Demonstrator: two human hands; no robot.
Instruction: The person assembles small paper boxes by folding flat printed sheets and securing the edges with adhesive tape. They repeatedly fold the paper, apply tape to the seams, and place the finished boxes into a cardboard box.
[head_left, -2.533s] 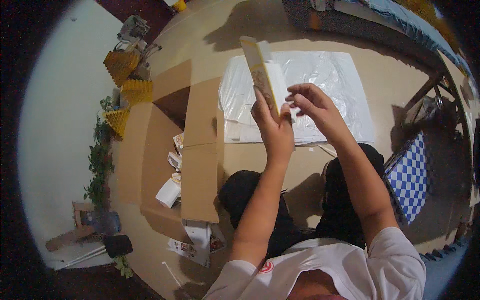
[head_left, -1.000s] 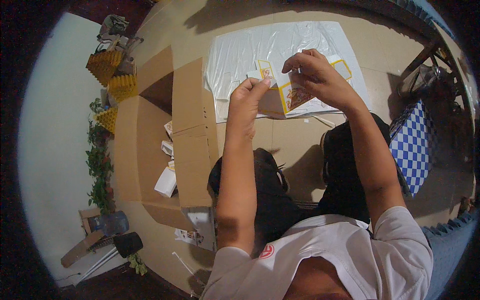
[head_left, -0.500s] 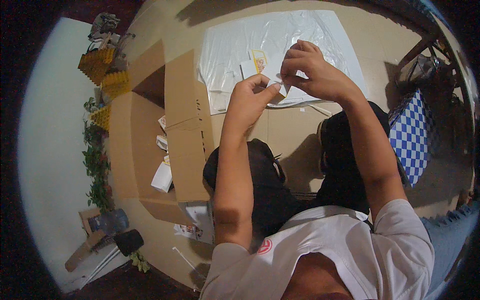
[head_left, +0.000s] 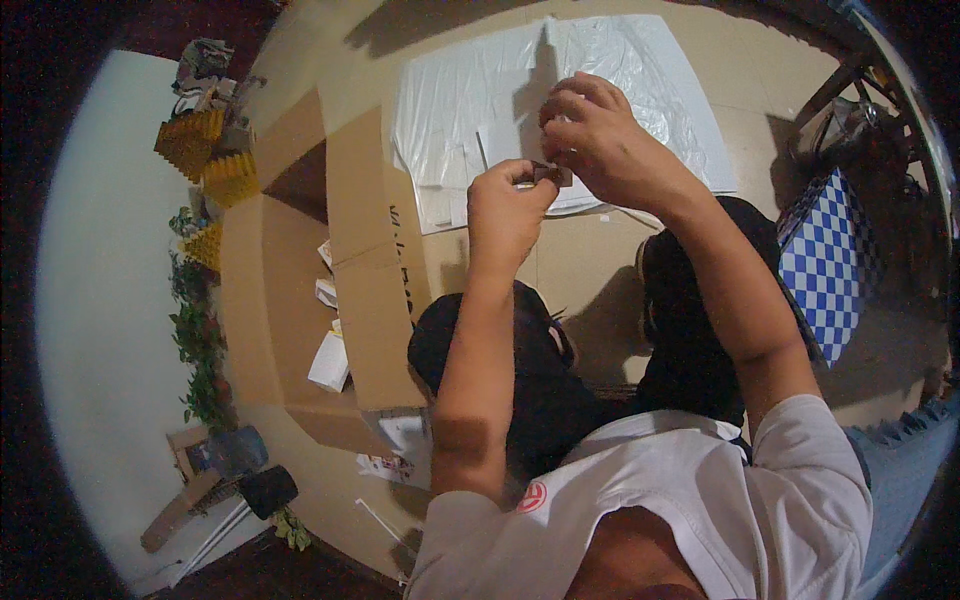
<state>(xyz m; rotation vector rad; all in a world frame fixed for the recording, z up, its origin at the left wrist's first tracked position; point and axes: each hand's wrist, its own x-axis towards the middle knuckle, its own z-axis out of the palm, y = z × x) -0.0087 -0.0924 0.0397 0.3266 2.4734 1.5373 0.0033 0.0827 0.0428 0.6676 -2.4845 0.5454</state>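
A small white folding paper carton (head_left: 511, 141) is held over the white sheet in front of me. My left hand (head_left: 506, 212) pinches its near end between thumb and fingers, where a small brownish part shows. My right hand (head_left: 601, 137) is curled over the carton's right side with bent fingers, closed against it. Its fingertips are partly hidden, so their exact hold is hard to see. Beneath both hands lies the white sheet (head_left: 650, 110) with clear plastic film on it.
An open cardboard box (head_left: 372, 250) with several white cartons (head_left: 329, 362) inside stands at my left. Plants (head_left: 200, 335) line the wall beyond. A blue-and-white checked bag (head_left: 822, 265) is on the right, beside a dark frame (head_left: 835, 90).
The carton has turned, so its yellow-edged printed panel no longer shows. My right hand has moved slightly left and up, and my left fingers have closed further around the near end.
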